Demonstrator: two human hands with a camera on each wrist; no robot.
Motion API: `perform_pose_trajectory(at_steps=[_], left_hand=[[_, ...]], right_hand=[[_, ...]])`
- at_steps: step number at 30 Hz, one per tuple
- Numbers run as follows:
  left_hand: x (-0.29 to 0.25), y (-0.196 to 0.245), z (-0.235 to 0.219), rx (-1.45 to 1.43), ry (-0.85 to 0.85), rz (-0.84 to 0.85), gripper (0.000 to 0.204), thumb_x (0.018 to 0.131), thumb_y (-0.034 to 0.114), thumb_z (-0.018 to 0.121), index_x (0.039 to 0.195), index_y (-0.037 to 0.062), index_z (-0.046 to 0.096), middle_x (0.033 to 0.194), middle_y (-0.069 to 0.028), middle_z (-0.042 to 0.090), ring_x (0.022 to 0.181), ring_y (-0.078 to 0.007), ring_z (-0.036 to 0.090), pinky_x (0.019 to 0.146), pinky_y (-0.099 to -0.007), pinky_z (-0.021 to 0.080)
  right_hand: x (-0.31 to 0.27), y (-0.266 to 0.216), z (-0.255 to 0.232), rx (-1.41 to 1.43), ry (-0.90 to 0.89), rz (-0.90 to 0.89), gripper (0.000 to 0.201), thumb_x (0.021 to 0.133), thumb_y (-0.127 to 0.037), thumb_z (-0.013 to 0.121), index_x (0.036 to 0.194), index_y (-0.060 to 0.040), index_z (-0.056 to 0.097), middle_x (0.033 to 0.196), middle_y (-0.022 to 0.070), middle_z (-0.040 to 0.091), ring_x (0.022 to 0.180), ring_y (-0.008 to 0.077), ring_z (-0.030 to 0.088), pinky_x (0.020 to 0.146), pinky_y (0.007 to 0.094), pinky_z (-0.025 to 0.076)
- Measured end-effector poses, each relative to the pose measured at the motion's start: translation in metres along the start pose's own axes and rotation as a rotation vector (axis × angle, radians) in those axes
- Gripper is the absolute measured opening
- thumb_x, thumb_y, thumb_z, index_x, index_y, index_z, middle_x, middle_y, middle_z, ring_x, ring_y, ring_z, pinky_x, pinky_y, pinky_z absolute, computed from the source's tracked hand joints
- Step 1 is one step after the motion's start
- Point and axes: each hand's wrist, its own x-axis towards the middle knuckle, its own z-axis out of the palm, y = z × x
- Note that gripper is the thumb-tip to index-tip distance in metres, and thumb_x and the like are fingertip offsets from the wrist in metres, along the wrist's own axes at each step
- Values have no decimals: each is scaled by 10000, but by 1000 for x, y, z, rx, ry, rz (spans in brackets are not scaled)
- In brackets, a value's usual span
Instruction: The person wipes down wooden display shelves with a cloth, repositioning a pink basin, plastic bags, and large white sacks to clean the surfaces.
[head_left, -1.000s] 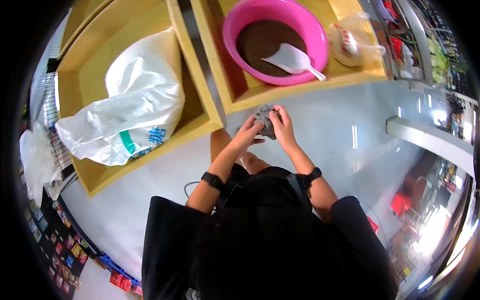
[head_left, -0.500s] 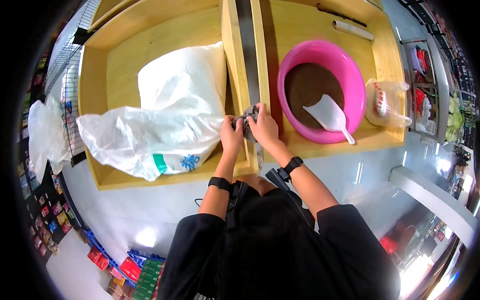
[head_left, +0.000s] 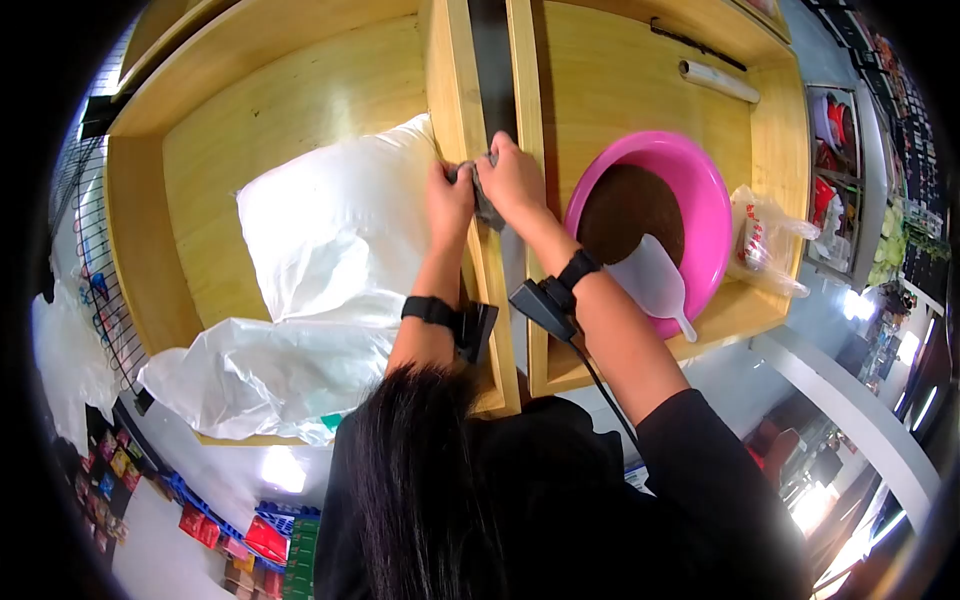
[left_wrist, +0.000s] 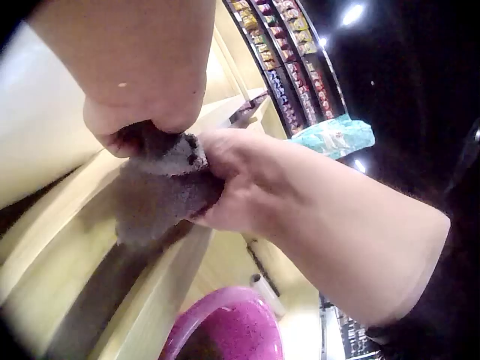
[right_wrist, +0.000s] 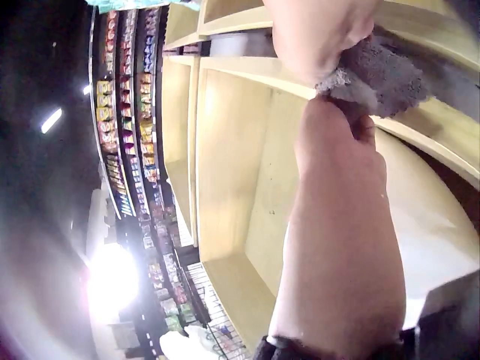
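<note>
A crumpled grey cloth (head_left: 486, 208) is gripped between both hands above the gap between two wooden bins. The left hand (head_left: 450, 203) has its fingers curled round the cloth's left side, and the right hand (head_left: 514, 180) grips its other side close by. In the left wrist view the cloth (left_wrist: 154, 191) hangs below the left hand (left_wrist: 150, 112), with the right hand (left_wrist: 236, 180) beside it. The right wrist view has the cloth (right_wrist: 386, 79) bunched between the right hand (right_wrist: 319, 37) and the left hand (right_wrist: 337, 135).
A large white sack (head_left: 335, 220) lies in the left bin (head_left: 140, 240). The right bin (head_left: 640, 60) holds a pink basin (head_left: 712, 205) of brown granules with a white scoop (head_left: 655, 280), a clear plastic bag (head_left: 762, 240) and a white roll (head_left: 718, 80).
Both hands have moved forward with the cloth, first from over the floor to the bins' front edge, then further along the gap between the bins. The head view has shifted too.
</note>
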Motion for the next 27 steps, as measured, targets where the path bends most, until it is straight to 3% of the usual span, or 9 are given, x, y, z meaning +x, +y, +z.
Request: perform_pose_trajectory(at_steps=[3,5,7,10,14,16,17,20,27], left_hand=[[7,5,0,-48,-9,-31,185,806,124,611,754,7,478,659,-60,508,584,-139,462,556,-298,409],[-12,10,-8,43,-44,7,203,793,126,617,786,-8,464,658,-141,523,608,-254,501,606,-343,424],[-47,-8,-12,145,-31,65,209,793,121,619,785,-3,450,676,-157,534,622,-278,519,617,-353,430],[-90,-9,-22,40,-34,-92,201,813,119,594,788,6,430,704,-182,547,660,-302,551,637,-376,439],[-46,-12,-6,-11,-9,-33,208,830,142,574,801,-5,431,693,-194,536,639,-336,527,616,-388,427],[-3,-2,6,-2,34,107,217,832,150,568,803,-13,427,685,-204,530,630,-354,515,601,-398,416],[14,15,7,20,56,189,221,831,156,566,805,-15,428,669,-211,526,625,-362,514,592,-405,410],[43,36,12,28,43,147,218,825,163,572,810,-13,444,655,-214,531,624,-372,523,588,-414,414],[-56,2,-18,111,-93,40,220,847,179,559,822,16,413,692,-216,544,680,-392,554,601,-413,435]], right_hand=[[21,-4,-3,-59,-146,46,198,737,-188,600,793,-34,489,703,210,576,698,410,562,587,457,437],[-4,5,-6,-55,-147,23,175,763,-166,582,836,-30,498,757,207,590,757,403,576,644,461,454],[-40,30,0,5,-70,-13,228,771,-221,602,821,-41,472,718,210,575,708,410,565,592,448,441],[-85,30,-4,41,-107,17,167,820,-150,557,872,-34,449,736,222,572,737,423,564,613,472,438],[-43,23,4,35,-44,-47,159,831,-159,536,876,-39,442,724,227,567,725,432,552,591,478,428],[-4,10,8,-2,12,-68,167,834,-179,530,875,-43,443,727,229,566,721,437,546,585,474,428],[15,-1,6,-7,19,-101,181,846,-199,478,888,-24,457,748,256,579,744,457,550,639,526,432],[48,-4,9,-18,50,-147,189,844,-201,478,878,-16,460,754,255,582,746,456,551,631,523,434],[-53,22,1,17,-87,6,162,852,-182,518,878,-68,406,726,222,563,748,426,565,598,472,433]])
